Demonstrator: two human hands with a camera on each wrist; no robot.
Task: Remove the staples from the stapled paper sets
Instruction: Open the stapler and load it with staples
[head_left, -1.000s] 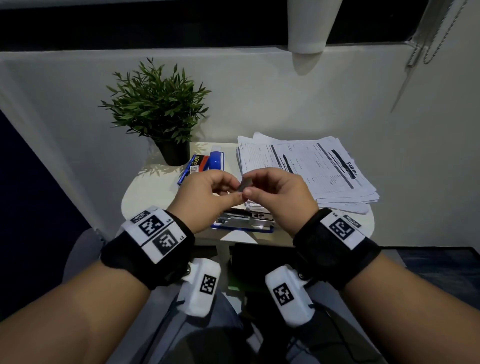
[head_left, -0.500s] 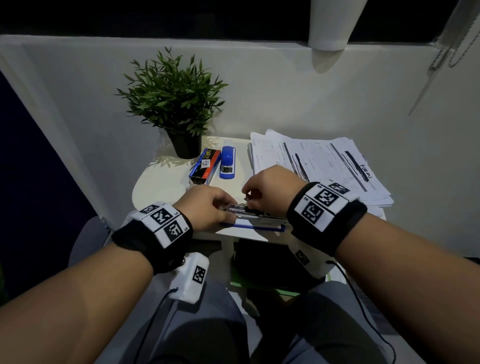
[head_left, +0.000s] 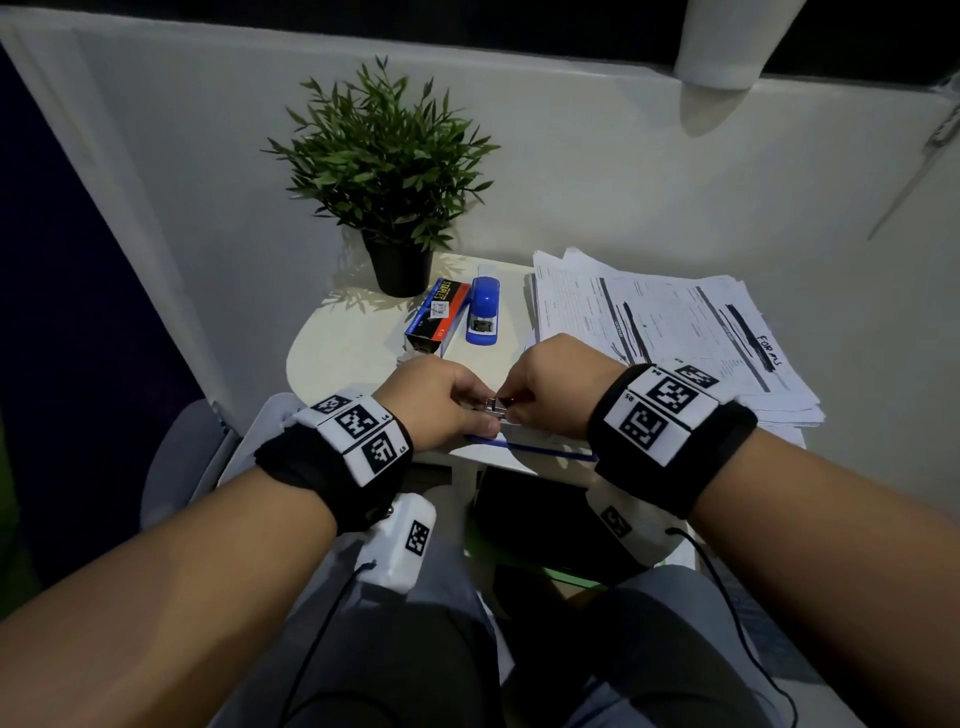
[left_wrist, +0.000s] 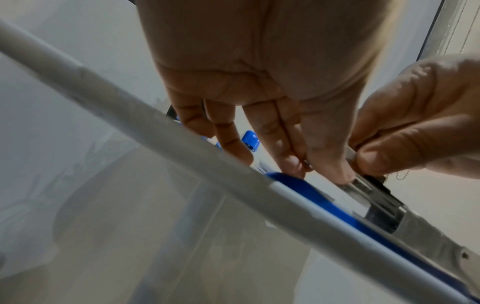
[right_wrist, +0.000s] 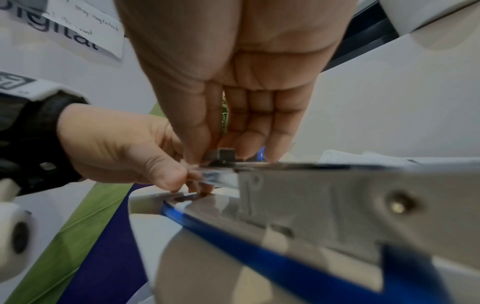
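An open stapler (head_left: 496, 406) with a blue base (head_left: 545, 451) and a bare metal rail (right_wrist: 311, 195) lies at the table's front edge. My left hand (head_left: 441, 400) pinches the front end of the rail (left_wrist: 363, 189) between thumb and forefinger. My right hand (head_left: 550, 384) pinches a small grey block (right_wrist: 226, 154), which looks like a strip of staples, and holds it on top of the rail. The stack of printed paper sets (head_left: 675, 332) lies at the back right, untouched. The hands hide most of the stapler in the head view.
A small blue stapler (head_left: 483, 312) and a box of staples (head_left: 436, 317) lie side by side behind my hands. A potted plant (head_left: 387, 171) stands at the back left of the small white table (head_left: 343, 348). A white wall closes the far side.
Both hands came down from in front of me to the open stapler at the table edge. The grey block stayed in the right hand and now sits on the rail.
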